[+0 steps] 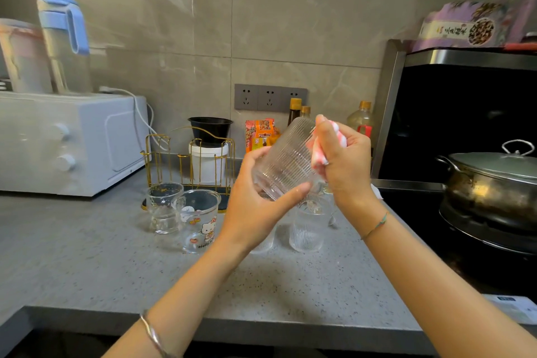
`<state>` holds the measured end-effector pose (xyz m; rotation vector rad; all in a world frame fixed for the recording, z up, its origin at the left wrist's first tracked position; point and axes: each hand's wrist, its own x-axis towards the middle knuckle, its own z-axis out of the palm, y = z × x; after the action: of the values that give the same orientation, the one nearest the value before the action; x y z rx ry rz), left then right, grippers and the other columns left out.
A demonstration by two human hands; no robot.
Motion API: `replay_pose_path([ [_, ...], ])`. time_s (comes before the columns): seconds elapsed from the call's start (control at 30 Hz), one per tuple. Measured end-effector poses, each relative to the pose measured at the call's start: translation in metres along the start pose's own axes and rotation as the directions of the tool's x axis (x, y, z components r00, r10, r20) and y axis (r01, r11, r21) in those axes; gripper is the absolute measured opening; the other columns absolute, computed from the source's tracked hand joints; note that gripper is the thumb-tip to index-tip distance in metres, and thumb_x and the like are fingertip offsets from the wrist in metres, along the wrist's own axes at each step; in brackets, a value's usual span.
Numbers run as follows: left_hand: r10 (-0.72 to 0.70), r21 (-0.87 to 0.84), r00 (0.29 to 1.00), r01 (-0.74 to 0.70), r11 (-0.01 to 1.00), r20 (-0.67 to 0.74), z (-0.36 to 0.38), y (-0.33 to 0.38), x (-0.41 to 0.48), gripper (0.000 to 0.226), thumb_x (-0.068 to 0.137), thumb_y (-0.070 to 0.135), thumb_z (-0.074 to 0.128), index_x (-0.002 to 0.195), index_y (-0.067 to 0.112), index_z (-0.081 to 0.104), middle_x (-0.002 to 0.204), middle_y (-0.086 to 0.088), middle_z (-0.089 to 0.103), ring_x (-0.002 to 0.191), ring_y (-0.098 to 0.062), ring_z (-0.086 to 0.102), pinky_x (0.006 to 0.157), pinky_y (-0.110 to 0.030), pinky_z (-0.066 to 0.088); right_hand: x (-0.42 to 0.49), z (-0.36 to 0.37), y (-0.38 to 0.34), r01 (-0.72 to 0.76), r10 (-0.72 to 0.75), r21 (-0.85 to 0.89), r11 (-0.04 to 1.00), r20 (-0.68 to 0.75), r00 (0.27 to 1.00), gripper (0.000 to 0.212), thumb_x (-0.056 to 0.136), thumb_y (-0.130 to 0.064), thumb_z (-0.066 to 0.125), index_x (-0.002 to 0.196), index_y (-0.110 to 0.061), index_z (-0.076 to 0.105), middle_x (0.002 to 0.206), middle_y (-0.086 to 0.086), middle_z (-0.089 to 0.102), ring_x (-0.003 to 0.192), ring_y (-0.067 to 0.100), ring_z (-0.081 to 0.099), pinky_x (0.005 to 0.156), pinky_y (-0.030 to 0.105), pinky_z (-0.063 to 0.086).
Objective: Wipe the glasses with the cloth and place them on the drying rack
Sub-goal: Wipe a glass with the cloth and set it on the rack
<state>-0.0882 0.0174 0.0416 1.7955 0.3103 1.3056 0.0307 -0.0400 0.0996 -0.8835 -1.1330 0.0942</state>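
Head view | grips tilted ribbed glass (286, 158) in left hand (255, 206), fingers curled round it, above grey counter (87, 256) | clutches pink-white cloth (318, 154) in right hand (345, 166), against glass's right side | below: other glasses (200, 221) standing on counter | beyond: gold drying rack (189, 160) | far left: white oven (69, 142) | right: lidded pot (491, 183)

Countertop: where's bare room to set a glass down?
Bare: the wide stretch of countertop between the white oven and the front edge, left of the Hello Kitty glass; also the front strip nearer than the standing glasses. Crowded: in front of the gold rack, where those glasses cluster.
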Motion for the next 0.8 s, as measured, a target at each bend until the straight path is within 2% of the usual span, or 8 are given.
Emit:
replay_pose_path([
  [0.1, -0.053, -0.135, 0.998, 0.050, 0.990, -0.024, -0.004, 0.001, 0.003, 0.071, 0.058, 0.049, 0.080, 0.120, 0.028, 0.054, 0.106, 0.013, 0.068, 0.095, -0.014, 0.069, 0.074, -0.024, 0.056, -0.002, 0.000, 0.002, 0.030, -0.030, -0.023, 0.999, -0.008, 1.000, 0.057, 0.101, -0.017, 0.048, 0.045, -0.009, 0.041, 0.037, -0.007, 0.042, 0.038, 0.005, 0.038, 0.042, 0.017, 0.033],
  [0.17, -0.231, -0.304, 0.971, 0.240, 0.922, 0.066, -0.007, 0.005, 0.007, 0.078, 0.055, 0.049, 0.079, 0.124, 0.019, 0.056, 0.107, 0.000, 0.072, 0.093, -0.022, 0.071, 0.069, -0.027, 0.058, -0.005, -0.001, 0.006, 0.055, -0.055, -0.042, 0.998, -0.011, 0.998, 0.056, 0.101, -0.018, 0.049, 0.046, -0.012, 0.043, 0.037, -0.008, 0.043, 0.039, 0.005, 0.039, 0.047, 0.019, 0.037],
  [0.3, -0.471, -0.628, 0.673, 0.727, 0.279, 0.570, -0.016, 0.012, 0.006, 0.074, 0.069, 0.053, 0.074, 0.122, 0.004, 0.060, 0.109, -0.015, 0.065, 0.062, -0.019, 0.066, 0.054, -0.022, 0.058, -0.009, 0.000, 0.007, 0.151, -0.147, -0.069, 0.986, 0.056, 0.987, 0.045, 0.095, -0.027, 0.057, 0.054, -0.012, 0.048, 0.039, -0.009, 0.047, 0.042, 0.008, 0.043, 0.058, 0.032, 0.047],
  [0.37, -0.445, -0.611, 0.614, 0.773, 0.171, 0.652, -0.018, 0.012, 0.004, 0.076, 0.076, 0.061, 0.066, 0.123, 0.002, 0.059, 0.113, -0.019, 0.063, 0.054, -0.015, 0.062, 0.049, -0.020, 0.056, -0.009, 0.001, 0.005, 0.140, -0.136, -0.069, 0.988, 0.071, 0.988, 0.044, 0.095, -0.025, 0.058, 0.055, -0.011, 0.049, 0.038, -0.008, 0.046, 0.039, 0.007, 0.043, 0.052, 0.028, 0.045],
  [0.47, -0.431, -0.561, 0.708, 0.707, 0.432, 0.560, -0.012, 0.014, 0.006, 0.086, 0.074, 0.074, 0.056, 0.134, 0.012, 0.052, 0.125, -0.013, 0.063, 0.073, -0.020, 0.071, 0.059, -0.025, 0.060, -0.006, 0.002, 0.002, 0.000, 0.001, 0.017, 1.000, -0.034, 0.999, 0.051, 0.099, -0.014, 0.052, 0.049, -0.010, 0.041, 0.035, -0.007, 0.039, 0.034, 0.005, 0.035, 0.040, 0.018, 0.034],
  [0.6, -0.193, -0.302, 0.969, 0.231, 0.925, 0.151, -0.001, 0.005, 0.008, 0.093, 0.056, 0.058, 0.081, 0.136, 0.035, 0.040, 0.137, 0.000, 0.054, 0.111, -0.013, 0.064, 0.087, -0.032, 0.057, 0.007, 0.007, -0.003, -0.157, 0.182, 0.173, 0.972, -0.138, 0.974, 0.052, 0.100, -0.017, 0.050, 0.051, -0.012, 0.033, 0.034, -0.005, 0.032, 0.028, 0.007, 0.027, 0.031, 0.015, 0.022],
  [0.7, 0.083, -0.128, 0.994, -0.090, 0.988, -0.065, 0.000, 0.001, 0.008, 0.083, 0.063, 0.046, 0.082, 0.134, 0.032, 0.042, 0.130, 0.009, 0.056, 0.120, -0.009, 0.057, 0.098, -0.037, 0.051, 0.010, 0.011, -0.004, -0.216, 0.237, 0.138, 0.967, -0.165, 0.957, 0.054, 0.100, -0.021, 0.049, 0.050, -0.011, 0.031, 0.030, -0.008, 0.032, 0.024, 0.006, 0.027, 0.029, 0.014, 0.018],
  [0.8, 0.115, -0.214, 0.984, -0.142, 0.966, -0.136, 0.001, 0.003, 0.005, 0.064, 0.066, 0.041, 0.078, 0.122, 0.022, 0.054, 0.113, 0.007, 0.066, 0.108, -0.011, 0.064, 0.086, -0.028, 0.055, 0.006, 0.013, -0.004, -0.181, 0.190, 0.072, 0.981, -0.151, 0.970, 0.055, 0.100, -0.025, 0.048, 0.049, -0.009, 0.033, 0.032, -0.006, 0.036, 0.024, 0.008, 0.030, 0.029, 0.015, 0.021],
])
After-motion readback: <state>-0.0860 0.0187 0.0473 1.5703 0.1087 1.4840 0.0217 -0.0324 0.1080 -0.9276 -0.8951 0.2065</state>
